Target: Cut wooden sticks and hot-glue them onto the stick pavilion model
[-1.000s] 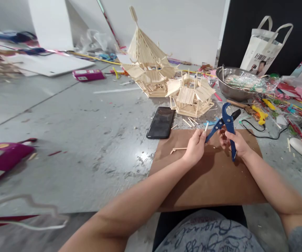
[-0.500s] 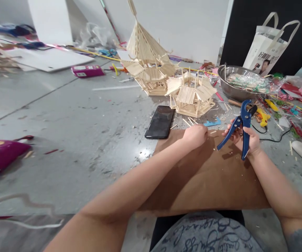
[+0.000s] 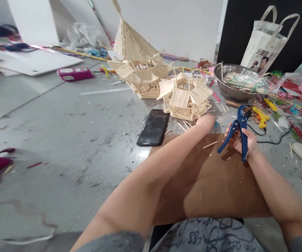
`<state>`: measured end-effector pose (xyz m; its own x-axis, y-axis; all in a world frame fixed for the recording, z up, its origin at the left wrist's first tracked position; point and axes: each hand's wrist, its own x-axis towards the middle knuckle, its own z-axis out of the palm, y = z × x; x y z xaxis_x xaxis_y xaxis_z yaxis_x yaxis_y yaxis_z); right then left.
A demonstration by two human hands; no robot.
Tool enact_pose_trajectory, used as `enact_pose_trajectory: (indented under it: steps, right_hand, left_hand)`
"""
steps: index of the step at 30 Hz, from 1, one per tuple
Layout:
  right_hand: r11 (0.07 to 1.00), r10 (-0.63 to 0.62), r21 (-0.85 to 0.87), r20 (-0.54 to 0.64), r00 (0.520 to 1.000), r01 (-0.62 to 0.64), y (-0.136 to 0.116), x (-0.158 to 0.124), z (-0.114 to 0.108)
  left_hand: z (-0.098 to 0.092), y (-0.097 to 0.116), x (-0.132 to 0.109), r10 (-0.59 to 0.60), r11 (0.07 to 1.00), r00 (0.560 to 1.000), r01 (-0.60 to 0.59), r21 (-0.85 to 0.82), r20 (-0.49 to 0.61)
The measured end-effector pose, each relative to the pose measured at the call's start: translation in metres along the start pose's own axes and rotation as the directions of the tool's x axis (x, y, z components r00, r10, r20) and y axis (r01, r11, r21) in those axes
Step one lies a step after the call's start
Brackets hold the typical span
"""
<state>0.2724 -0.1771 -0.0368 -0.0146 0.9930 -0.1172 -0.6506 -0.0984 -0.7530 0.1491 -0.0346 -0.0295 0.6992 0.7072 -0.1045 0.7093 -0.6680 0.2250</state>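
Right hand (image 3: 250, 140) clasps blue cutters (image 3: 242, 123) over the far edge of the brown board (image 3: 219, 189), while the left hand (image 3: 206, 122), its grasp hidden, is so near the smaller stick model (image 3: 180, 98) that a knuckle could jar it.

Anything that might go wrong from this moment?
The left hand is right by the smaller stick model, so a careless move could bump it. The blue cutter in the right hand has its handles spread; the left hand might brush its head if it crossed over. The loose stick on the brown sheet could get swept aside.
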Motion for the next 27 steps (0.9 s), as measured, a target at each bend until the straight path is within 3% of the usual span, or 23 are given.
enact_pose_trajectory:
  steps: [6, 10, 17, 20, 23, 25, 27]
  right_hand:
    - [0.999, 0.038, -0.013, -0.003, 0.999, -0.038, 0.002, -0.001, 0.002]
    - [0.999, 0.041, -0.033, -0.009, 0.999, -0.042, 0.003, -0.002, 0.003]
    - [0.995, 0.061, -0.083, -0.002, 0.998, -0.061, 0.003, -0.004, -0.001]
    - [0.988, 0.062, -0.143, 0.006, 0.998, -0.061, 0.005, -0.005, -0.003]
    - [0.981, 0.054, -0.185, 0.011, 0.998, -0.051, 0.008, -0.004, -0.005]
    - [0.978, 0.058, -0.200, 0.024, 0.998, -0.052, 0.010, -0.004, -0.006]
    - [0.975, 0.068, -0.212, 0.034, 0.997, -0.059, 0.012, -0.005, -0.006]
  left_hand:
    - [0.004, 0.003, 0.010, 0.026, 1.000, 0.999, -0.026, 0.009, 0.038]
    - [0.002, 0.006, 0.004, 0.069, 0.998, 0.998, -0.069, 0.005, 0.012]
    - [-0.002, -0.005, -0.033, 0.179, 0.980, 0.974, -0.189, -0.066, -0.139]
    - [-0.007, -0.017, -0.062, 0.178, 0.954, 0.941, -0.237, -0.183, -0.288]
    - [-0.017, -0.037, -0.092, 0.036, 0.944, 0.917, -0.161, -0.288, -0.396]
    - [-0.027, -0.053, -0.106, -0.114, 0.898, 0.863, -0.122, -0.423, -0.492]
    - [-0.037, -0.069, -0.112, -0.333, 0.774, 0.796, -0.075, -0.629, -0.505]
